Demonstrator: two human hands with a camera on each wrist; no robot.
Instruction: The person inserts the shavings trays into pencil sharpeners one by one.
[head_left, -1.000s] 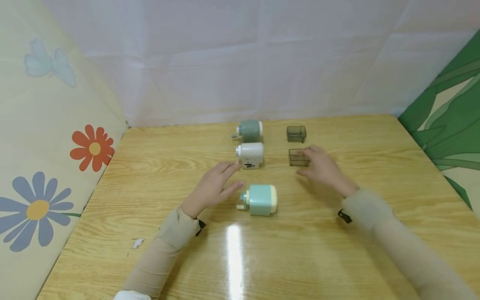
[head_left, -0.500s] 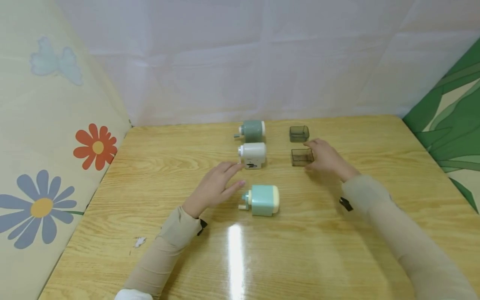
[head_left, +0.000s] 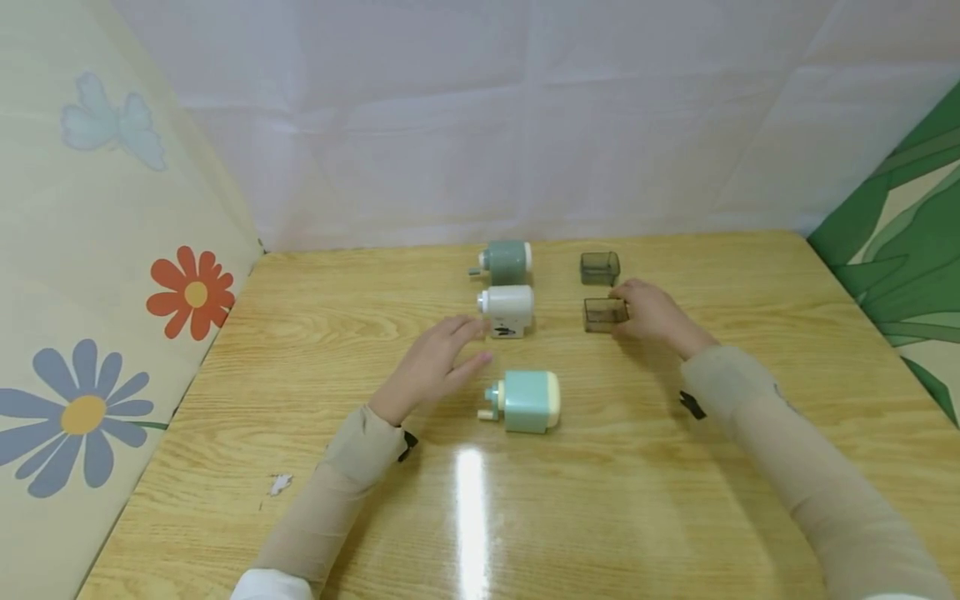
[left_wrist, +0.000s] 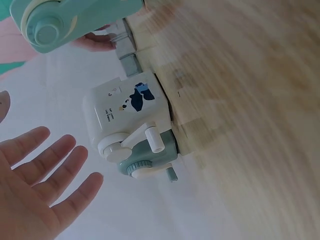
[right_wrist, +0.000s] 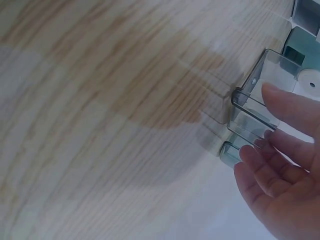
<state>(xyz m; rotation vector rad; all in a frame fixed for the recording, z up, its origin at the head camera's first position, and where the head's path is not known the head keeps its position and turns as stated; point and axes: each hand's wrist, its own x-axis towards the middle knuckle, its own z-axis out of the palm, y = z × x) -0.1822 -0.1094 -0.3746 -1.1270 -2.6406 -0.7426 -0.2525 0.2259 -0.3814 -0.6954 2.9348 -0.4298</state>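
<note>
My right hand [head_left: 660, 317] pinches the right end of the nearer see-through shavings drawer [head_left: 600, 315], thumb on one side and fingers on the other. In the right wrist view the clear drawer [right_wrist: 250, 112] lies within the thumb and fingertips. My left hand [head_left: 431, 362] is held with fingers spread beside the white crank pencil sharpener [head_left: 512, 306], touching nothing visible in the left wrist view. That white sharpener [left_wrist: 127, 107] has a dark blue print and its crank faces the hand. A light teal sharpener [head_left: 528, 402] lies nearer the body, its crank to the left.
Behind the white sharpener stands a dark green sharpener [head_left: 506, 262]. A second smoky drawer [head_left: 600, 267] lies just beyond the held one. The wooden table [head_left: 637, 500] ends at a pale cloth backdrop [head_left: 420, 150], with painted panels on both sides.
My right hand has shifted from above the nearer drawer to its right end and closed in on it. My left hand has barely moved; the sharpeners stay put.
</note>
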